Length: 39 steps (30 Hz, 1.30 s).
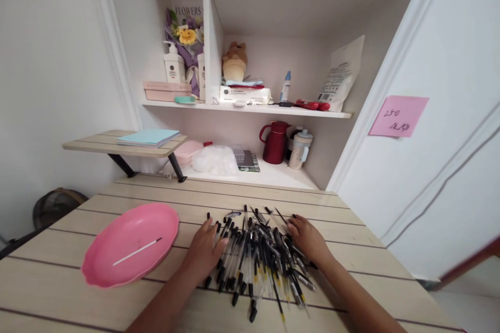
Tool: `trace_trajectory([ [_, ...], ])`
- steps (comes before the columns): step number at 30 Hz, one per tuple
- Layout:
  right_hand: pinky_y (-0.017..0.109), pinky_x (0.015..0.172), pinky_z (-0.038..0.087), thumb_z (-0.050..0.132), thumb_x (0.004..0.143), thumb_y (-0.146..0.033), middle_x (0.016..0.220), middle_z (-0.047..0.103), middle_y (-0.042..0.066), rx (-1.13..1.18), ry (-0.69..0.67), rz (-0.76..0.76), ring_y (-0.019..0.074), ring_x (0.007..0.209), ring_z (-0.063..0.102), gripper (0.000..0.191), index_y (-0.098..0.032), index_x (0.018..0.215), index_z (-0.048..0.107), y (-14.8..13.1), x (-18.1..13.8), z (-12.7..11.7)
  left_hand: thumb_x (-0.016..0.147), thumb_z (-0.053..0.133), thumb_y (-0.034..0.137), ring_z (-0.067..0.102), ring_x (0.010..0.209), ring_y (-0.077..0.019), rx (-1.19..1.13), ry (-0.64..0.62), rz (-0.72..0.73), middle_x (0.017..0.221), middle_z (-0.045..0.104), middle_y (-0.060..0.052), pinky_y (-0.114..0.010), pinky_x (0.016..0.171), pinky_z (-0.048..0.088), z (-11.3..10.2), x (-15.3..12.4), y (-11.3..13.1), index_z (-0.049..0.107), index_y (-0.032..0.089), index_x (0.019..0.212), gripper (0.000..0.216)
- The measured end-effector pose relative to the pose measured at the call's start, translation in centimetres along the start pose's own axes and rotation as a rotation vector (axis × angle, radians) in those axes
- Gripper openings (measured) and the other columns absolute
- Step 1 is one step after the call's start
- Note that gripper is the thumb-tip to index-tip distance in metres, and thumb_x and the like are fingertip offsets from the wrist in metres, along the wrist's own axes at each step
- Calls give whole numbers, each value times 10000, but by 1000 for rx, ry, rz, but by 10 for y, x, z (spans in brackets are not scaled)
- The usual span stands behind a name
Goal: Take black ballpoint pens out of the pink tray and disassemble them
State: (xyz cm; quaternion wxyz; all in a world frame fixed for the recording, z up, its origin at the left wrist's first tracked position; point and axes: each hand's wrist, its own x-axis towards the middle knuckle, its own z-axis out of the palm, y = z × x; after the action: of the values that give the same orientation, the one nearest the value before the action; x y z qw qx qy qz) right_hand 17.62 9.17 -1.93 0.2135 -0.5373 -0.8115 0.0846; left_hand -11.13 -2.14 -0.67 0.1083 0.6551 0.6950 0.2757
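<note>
A heap of pen parts (258,255) lies on the wooden table between my two hands. Clear barrels, black caps, clips and thin refills with yellowish ends are jumbled together in it. My left hand (203,252) rests against the heap's left edge, thumb and fingers apart around the outermost barrels. On the opposite side, my right hand (308,239) touches the heap's upper right edge with its fingers stretched out. Neither hand visibly lifts anything. To the left stands a pink scalloped plate (97,270), with a single white pen refill (136,252) with a dark tip lying in it.
A small raised shelf (94,141) bears light-blue paper (150,137) at the back left. Behind the table, the white shelving holds a red jug (275,143), a pale cup (300,151) and a plastic bag (215,160). A pink note (399,116) hangs on the right wall.
</note>
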Motion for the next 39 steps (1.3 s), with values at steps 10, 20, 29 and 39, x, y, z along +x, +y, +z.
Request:
trace_trajectory([
  [10, 279, 827, 402, 313, 839, -291, 1017, 643, 57, 122, -134, -85, 182, 961, 573, 345, -203, 966, 621, -17, -10, -7, 802, 389, 423, 369, 1218, -222, -96, -71, 173, 1267, 478, -122, -371, 1025, 286, -4, 2, 1, 518, 131, 1176, 491],
  [20, 294, 852, 395, 346, 810, -217, 1049, 629, 66, 135, -105, -42, 188, 991, 558, 340, -208, 1055, 582, -23, -23, -7, 786, 408, 422, 313, 1251, -256, -104, -47, 63, 1334, 371, -176, -421, 1020, 272, 4, 5, -9, 483, 85, 1207, 544],
  [29, 283, 862, 396, 341, 814, -224, 1071, 616, 75, 131, -41, -18, 178, 1003, 551, 345, -185, 1066, 573, -17, -22, -2, 779, 425, 373, 307, 1254, -245, -136, -7, 104, 1338, 373, -152, -411, 1031, 263, 3, 7, -13, 460, 116, 1231, 521],
  [39, 273, 859, 396, 344, 793, -136, 1027, 647, 88, 36, -39, -70, 185, 1000, 569, 357, -160, 1035, 605, -31, 39, -10, 773, 420, 364, 390, 1203, -237, -109, 42, 110, 1266, 463, -141, -406, 1011, 313, 1, 12, -13, 509, 141, 1180, 473],
])
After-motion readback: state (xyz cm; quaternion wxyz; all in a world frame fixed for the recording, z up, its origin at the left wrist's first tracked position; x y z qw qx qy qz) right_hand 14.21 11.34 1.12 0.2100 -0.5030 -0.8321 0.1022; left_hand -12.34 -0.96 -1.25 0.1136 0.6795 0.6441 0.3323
